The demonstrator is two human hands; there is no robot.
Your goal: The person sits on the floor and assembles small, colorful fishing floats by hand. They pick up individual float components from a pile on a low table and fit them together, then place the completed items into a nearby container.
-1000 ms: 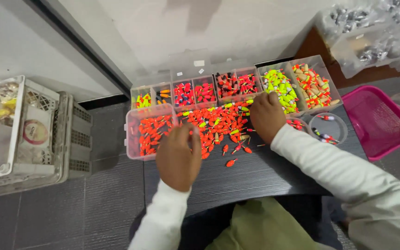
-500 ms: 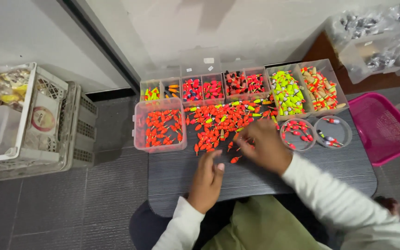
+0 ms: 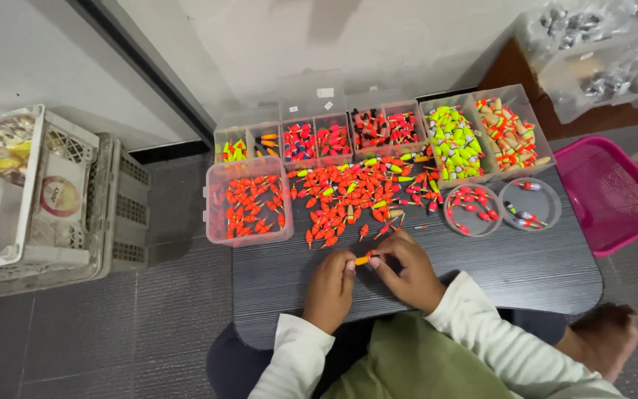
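Float: a small orange float (image 3: 362, 259) sits pinched between the two hands, just above the tabletop (image 3: 481, 273) and just in front of the loose pile (image 3: 356, 196).
Left hand: the left hand (image 3: 330, 288) has its fingertips closed on the float's left end.
Right hand: the right hand (image 3: 407, 270) has its fingers curled onto the right end (the exact pinch is partly hidden by the knuckles).
Doing it well: by my judgement, a light grip at both ends suits so small a piece; keeping it low over the tabletop means a slip costs little, and keeping clear of the pile avoids scattering it.
Surroundings: a clear box (image 3: 249, 203) of orange floats lies left of the pile, a divided tray (image 3: 378, 129) lies behind it, and two round lids (image 3: 474, 210) with a few pieces lie to the right; a pink basket (image 3: 614, 196) sits beside the tabletop.
Against half a second ago: both hands are drawn in nearer the body and meet on one float, where the right was reaching at the pile's edge and the left lay flat behind it.
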